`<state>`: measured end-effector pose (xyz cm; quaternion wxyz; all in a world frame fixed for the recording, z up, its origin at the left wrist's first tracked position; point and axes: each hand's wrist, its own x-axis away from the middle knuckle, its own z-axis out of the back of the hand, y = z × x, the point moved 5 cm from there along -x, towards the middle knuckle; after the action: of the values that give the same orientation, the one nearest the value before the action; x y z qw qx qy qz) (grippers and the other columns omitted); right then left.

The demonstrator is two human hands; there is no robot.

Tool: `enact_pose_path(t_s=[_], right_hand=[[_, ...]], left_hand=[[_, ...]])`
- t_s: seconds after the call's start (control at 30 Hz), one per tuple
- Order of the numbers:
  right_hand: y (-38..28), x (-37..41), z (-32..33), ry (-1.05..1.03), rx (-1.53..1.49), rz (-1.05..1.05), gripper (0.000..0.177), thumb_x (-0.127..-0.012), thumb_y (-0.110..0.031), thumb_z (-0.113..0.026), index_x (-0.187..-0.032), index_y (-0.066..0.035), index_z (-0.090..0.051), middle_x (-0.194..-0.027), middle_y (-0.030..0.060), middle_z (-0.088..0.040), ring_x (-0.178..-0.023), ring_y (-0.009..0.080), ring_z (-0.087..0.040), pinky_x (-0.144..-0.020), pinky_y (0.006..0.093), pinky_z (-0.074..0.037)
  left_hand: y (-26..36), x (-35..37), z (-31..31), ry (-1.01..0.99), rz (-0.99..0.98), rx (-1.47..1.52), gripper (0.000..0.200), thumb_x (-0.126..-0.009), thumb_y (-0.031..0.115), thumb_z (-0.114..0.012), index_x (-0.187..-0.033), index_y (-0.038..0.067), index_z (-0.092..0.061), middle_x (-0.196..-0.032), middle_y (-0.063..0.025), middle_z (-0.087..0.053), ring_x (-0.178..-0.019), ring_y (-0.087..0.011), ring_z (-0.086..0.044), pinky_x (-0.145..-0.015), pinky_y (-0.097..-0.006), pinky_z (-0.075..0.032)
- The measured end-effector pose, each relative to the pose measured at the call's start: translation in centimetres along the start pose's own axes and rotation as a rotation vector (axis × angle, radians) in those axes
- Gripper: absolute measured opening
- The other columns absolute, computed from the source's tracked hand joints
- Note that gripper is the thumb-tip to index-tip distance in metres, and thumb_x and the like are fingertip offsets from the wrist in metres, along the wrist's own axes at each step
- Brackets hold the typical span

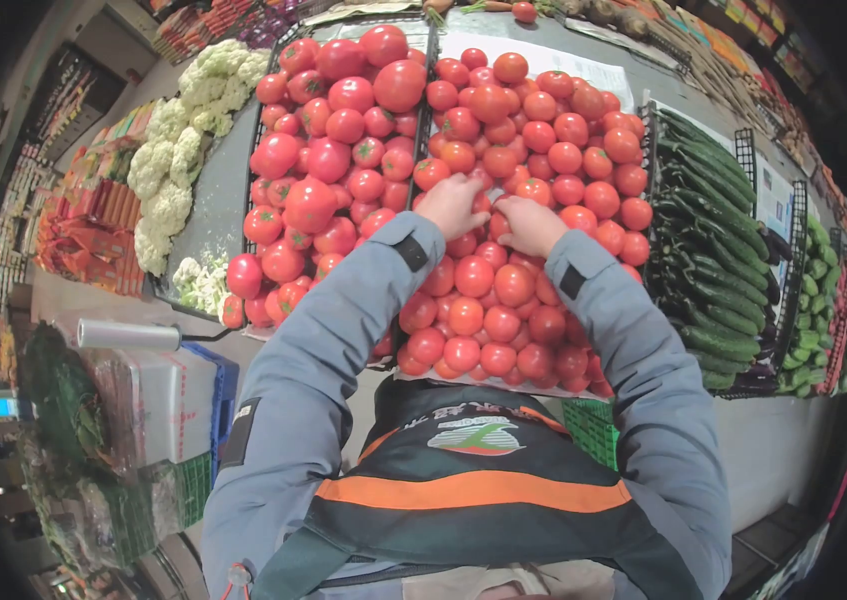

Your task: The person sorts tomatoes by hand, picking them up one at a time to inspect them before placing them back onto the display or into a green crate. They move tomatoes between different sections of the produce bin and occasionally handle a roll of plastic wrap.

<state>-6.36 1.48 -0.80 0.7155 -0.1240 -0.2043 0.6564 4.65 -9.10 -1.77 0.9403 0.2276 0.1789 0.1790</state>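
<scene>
Many red tomatoes (pixel 513 285) fill the section under my hands, and larger ones (pixel 328 160) lie in the section to the left, past a black divider. My left hand (pixel 453 207) reaches in from the left over the tomatoes, its fingers bent and partly hidden among them. Close beside it on the right, my right hand (pixel 529 224) also rests at the tomatoes, fingers curled inward toward the left hand. The two sets of fingertips nearly meet. Whether either hand grips a tomato is too small to make out.
Cucumbers (pixel 708 240) lie in a black crate on the right, with smaller green vegetables (pixel 811 310) beyond. Cauliflower (pixel 168 160) and bagged carrots (pixel 93 225) stand on the left. A cart with a grey handle (pixel 128 335) and stacked crates is at the lower left.
</scene>
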Motion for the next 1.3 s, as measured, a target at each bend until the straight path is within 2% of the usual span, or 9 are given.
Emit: enact_pose_path(t_s=[0.1, 0.27, 0.4, 0.6, 0.7, 0.9, 1.0, 1.1, 1.3], right_hand=[[0.5, 0.4, -0.1, 0.002, 0.025, -0.099, 0.039, -0.077, -0.017, -0.077, -0.110, -0.007, -0.058, -0.118, 0.0145, -0.065, -0.111, 0.0383, -0.063, -0.081, 0.0547, -0.052], [1.0, 1.2, -0.4, 0.093, 0.007, -0.056, 0.039, -0.074, -0.018, -0.078, -0.106, -0.006, -0.059, -0.112, 0.0152, -0.063, -0.107, 0.0384, -0.063, -0.075, 0.0552, -0.053], [0.8, 0.7, 0.3, 0.068, 0.035, -0.124, 0.035, -0.073, -0.017, -0.079, -0.102, -0.007, -0.062, -0.105, 0.0149, -0.068, -0.102, 0.0393, -0.065, -0.074, 0.0540, -0.053], [-0.1, -1.7, 0.4, 0.115, 0.092, -0.103, 0.029, -0.078, -0.022, -0.069, -0.098, -0.003, -0.062, -0.093, 0.0225, -0.069, -0.091, 0.0455, -0.065, -0.074, 0.0536, -0.050], [-0.9, -3.3, -0.8, 0.116, -0.070, 0.008, 0.049, -0.081, -0.024, -0.071, -0.121, -0.002, -0.053, -0.111, 0.0263, -0.066, -0.103, 0.0481, -0.063, -0.086, 0.0538, -0.049], [-0.6, -4.0, -1.9, 0.081, 0.022, -0.014, 0.056, -0.076, -0.028, -0.076, -0.120, -0.004, -0.051, -0.110, 0.0241, -0.063, -0.103, 0.0470, -0.062, -0.080, 0.0562, -0.050], [-0.7, -4.2, -1.8, 0.106, 0.032, 0.012, 0.052, -0.074, -0.025, -0.078, -0.113, -0.003, -0.051, -0.104, 0.0248, -0.064, -0.099, 0.0467, -0.063, -0.078, 0.0543, -0.049], [-0.6, -4.2, -1.9, 0.111, 0.027, 0.013, 0.051, -0.074, -0.025, -0.077, -0.113, -0.003, -0.051, -0.103, 0.0255, -0.064, -0.097, 0.0478, -0.063, -0.078, 0.0542, -0.049], [-0.7, -4.1, -1.8, 0.096, 0.022, -0.005, 0.052, -0.075, -0.027, -0.078, -0.113, -0.003, -0.052, -0.102, 0.0246, -0.064, -0.097, 0.0466, -0.063, -0.078, 0.0532, -0.049]], left_hand=[[0.4, -0.6, -1.2, -0.035, -0.065, -0.096, 0.030, -0.080, 0.029, -0.071, -0.099, 0.008, -0.061, -0.095, -0.0186, -0.063, -0.086, -0.0426, -0.065, -0.074, -0.0530, -0.052], [-0.2, -0.1, -1.9, -0.164, -0.051, -0.028, 0.052, -0.077, 0.026, -0.071, -0.126, 0.012, -0.059, -0.106, -0.0195, -0.062, -0.100, -0.0403, -0.061, -0.089, -0.0467, -0.050], [0.6, 0.2, -1.0, -0.157, 0.034, -0.032, 0.065, -0.072, 0.023, -0.081, -0.130, 0.007, -0.055, -0.112, -0.0199, -0.058, -0.103, -0.0422, -0.060, -0.094, -0.0470, -0.048], [0.0, 0.6, -1.7, -0.122, 0.008, -0.028, 0.061, -0.075, 0.021, -0.078, -0.127, 0.005, -0.051, -0.118, -0.0184, -0.056, -0.108, -0.0422, -0.059, -0.088, -0.0527, -0.050], [0.9, 1.8, 2.0, -0.055, -0.001, 0.131, 0.045, -0.074, 0.009, -0.061, -0.119, 0.003, -0.060, -0.109, -0.0198, -0.066, -0.101, -0.0417, -0.063, -0.088, -0.0478, -0.050], [-3.7, 4.8, 5.5, 0.067, 0.222, -0.099, 0.014, -0.084, 0.016, -0.057, -0.089, 0.005, -0.064, -0.088, -0.0225, -0.069, -0.089, -0.0462, -0.065, -0.075, -0.0554, -0.050], [-3.5, 5.0, 4.2, -0.043, 0.258, -0.217, 0.027, -0.083, 0.018, -0.064, -0.108, 0.007, -0.058, -0.100, -0.0221, -0.066, -0.093, -0.0442, -0.066, -0.075, -0.0548, -0.053], [-2.6, 5.1, 3.1, -0.076, 0.320, -0.318, 0.040, -0.080, 0.030, -0.074, -0.107, 0.008, -0.053, -0.106, -0.0153, -0.065, -0.090, -0.0417, -0.069, -0.069, -0.0546, -0.054], [-1.1, 4.9, 2.3, -0.113, 0.349, -0.432, 0.053, -0.074, 0.026, -0.081, -0.107, 0.008, -0.043, -0.101, -0.0147, -0.060, -0.079, -0.0433, -0.071, -0.064, -0.0536, -0.055]])
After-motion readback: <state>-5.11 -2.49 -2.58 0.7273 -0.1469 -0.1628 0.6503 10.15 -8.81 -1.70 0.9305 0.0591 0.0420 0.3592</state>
